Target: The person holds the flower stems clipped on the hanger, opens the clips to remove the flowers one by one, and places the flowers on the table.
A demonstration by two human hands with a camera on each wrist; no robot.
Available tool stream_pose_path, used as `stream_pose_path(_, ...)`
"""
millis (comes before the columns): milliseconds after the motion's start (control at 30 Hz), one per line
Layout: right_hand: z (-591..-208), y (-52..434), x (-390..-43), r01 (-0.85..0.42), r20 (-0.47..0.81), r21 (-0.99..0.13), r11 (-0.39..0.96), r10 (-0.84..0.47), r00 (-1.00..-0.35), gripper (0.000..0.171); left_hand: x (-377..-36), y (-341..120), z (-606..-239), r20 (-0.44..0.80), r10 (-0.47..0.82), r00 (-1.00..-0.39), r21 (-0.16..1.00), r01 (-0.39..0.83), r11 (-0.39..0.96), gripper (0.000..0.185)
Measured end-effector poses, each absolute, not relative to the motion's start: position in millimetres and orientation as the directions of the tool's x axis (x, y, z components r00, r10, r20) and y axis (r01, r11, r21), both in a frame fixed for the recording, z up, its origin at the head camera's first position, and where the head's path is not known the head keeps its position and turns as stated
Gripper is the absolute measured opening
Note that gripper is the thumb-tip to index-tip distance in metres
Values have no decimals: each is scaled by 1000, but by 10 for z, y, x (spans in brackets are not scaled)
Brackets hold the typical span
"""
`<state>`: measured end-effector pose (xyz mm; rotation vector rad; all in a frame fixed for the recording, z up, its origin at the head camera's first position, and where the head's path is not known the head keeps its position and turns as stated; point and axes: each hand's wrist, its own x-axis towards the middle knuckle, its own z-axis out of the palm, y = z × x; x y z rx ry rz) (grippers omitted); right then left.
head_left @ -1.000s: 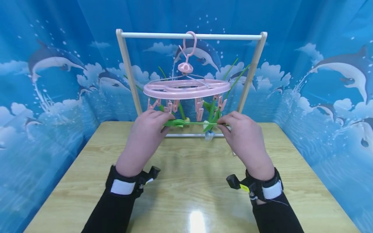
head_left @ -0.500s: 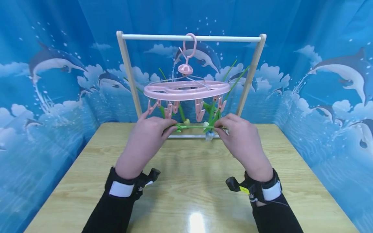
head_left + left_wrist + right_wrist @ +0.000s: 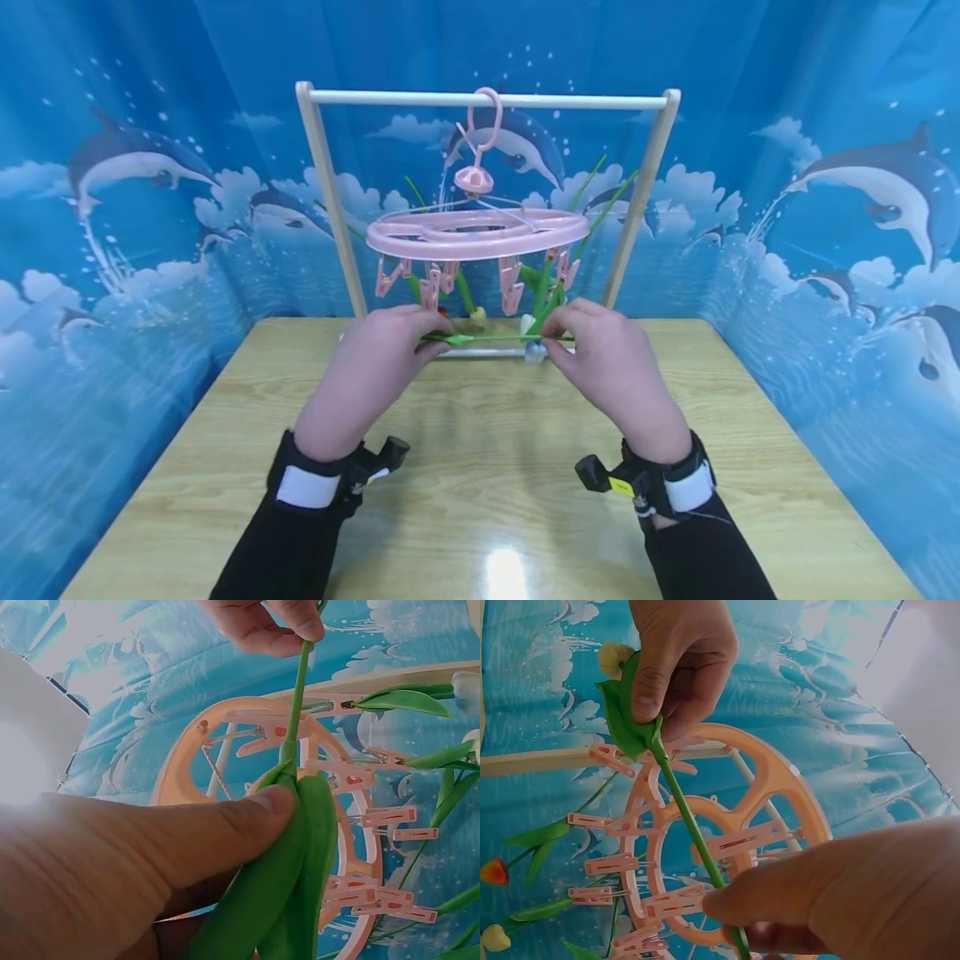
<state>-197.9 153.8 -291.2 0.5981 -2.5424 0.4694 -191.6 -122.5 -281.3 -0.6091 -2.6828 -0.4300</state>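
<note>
While both hands pinch it, an artificial flower [image 3: 495, 337] lies nearly level in the air above the desk [image 3: 480, 467], its bare green stem stretched across the gap between them. Thumb and fingers of the left hand [image 3: 378, 350] close on the base of the green leaves [image 3: 619, 724], with a pale yellow blossom [image 3: 613, 660] showing just past them in the right wrist view; the right hand [image 3: 603, 350] pinches the stem toward its other end. Both wrists are raised, backs of the hands up, forearms in black sleeves reaching in from the near edge. On the right wrist's camera sits a small yellow label [image 3: 621, 487], its writing too small to read; a white patch [image 3: 307, 487] marks the left strap and another white patch [image 3: 690, 488] the right one. Beyond the hands hangs a pink oval hanger [image 3: 480, 248] with pink clips [image 3: 511, 287], several other flowers hanging from it, among them a blue blossom [image 3: 535, 353] near the right hand. The hanger's hook [image 3: 491, 125] goes over the top bar of a wooden frame [image 3: 577, 102], and behind it spreads a blue dolphin-printed curtain [image 3: 240, 67].
</note>
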Motion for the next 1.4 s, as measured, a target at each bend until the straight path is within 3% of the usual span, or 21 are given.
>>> stream_pose_path(367,-3006,1501,-2187,-478,340,-249,842,-387,-857,5,-2104,-1208,-2941,306,402,-863,124,455,882,19)
stream_pose_path(800,-3191,1438,-2330,-446,212,-281,850,-398,-893,8,-2286,-1179,-3124,225,437,-871,144,473,869,5)
stream_pose_path(1033,-3336,1412,-2394,-426,155,-309,850,-397,-905,7,-2392,-1126,-3268,138,398,-907,183,419,890,8)
stream_pose_path(1400,-3478,1400,-2519,-414,136,-320,852,-391,-910,14,-2469,-1114,-3446,196,429,-882,157,460,874,7)
